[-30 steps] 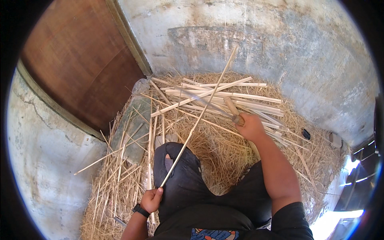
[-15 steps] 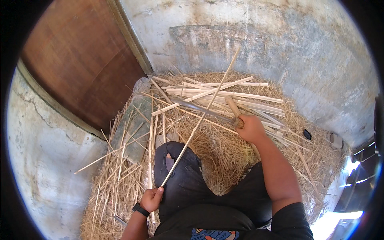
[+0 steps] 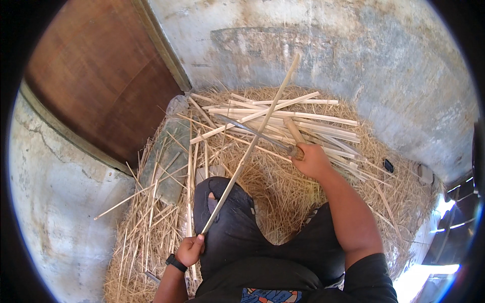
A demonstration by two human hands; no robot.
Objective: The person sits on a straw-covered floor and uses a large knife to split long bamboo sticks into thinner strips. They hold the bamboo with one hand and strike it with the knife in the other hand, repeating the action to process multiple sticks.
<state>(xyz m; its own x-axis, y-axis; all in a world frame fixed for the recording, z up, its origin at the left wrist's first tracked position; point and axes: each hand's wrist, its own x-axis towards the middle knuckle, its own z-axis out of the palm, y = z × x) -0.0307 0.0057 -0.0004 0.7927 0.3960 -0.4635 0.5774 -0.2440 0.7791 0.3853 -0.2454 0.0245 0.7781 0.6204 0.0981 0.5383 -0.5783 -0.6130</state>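
Observation:
My left hand (image 3: 190, 249), low at the left beside my knee, is closed around the lower end of a long bamboo strip (image 3: 246, 158). The strip slants up across my left thigh, its far end in front of the wall. In my right hand (image 3: 311, 160) is the wooden handle of a long-bladed knife (image 3: 252, 130). Its blade points left and crosses the strip; whether the two touch I cannot tell. Just behind that hand lies a thicker bamboo piece (image 3: 293, 130). Beyond the blade, several split bamboo pieces (image 3: 313, 120) lie in a loose pile.
Straw and shavings (image 3: 273, 202) cover the floor around my legs. Thin strips (image 3: 151, 217) lie at the left near a flat grey slab (image 3: 172, 184). A brown door (image 3: 101, 86) and a stained wall (image 3: 323, 55) bound the space. A small black object (image 3: 388, 165) sits at the right.
The bamboo strip has turned in my left hand, so a broader face shows. The knife blade has tilted, its tip slightly higher. My right hand has shifted slightly left and up.

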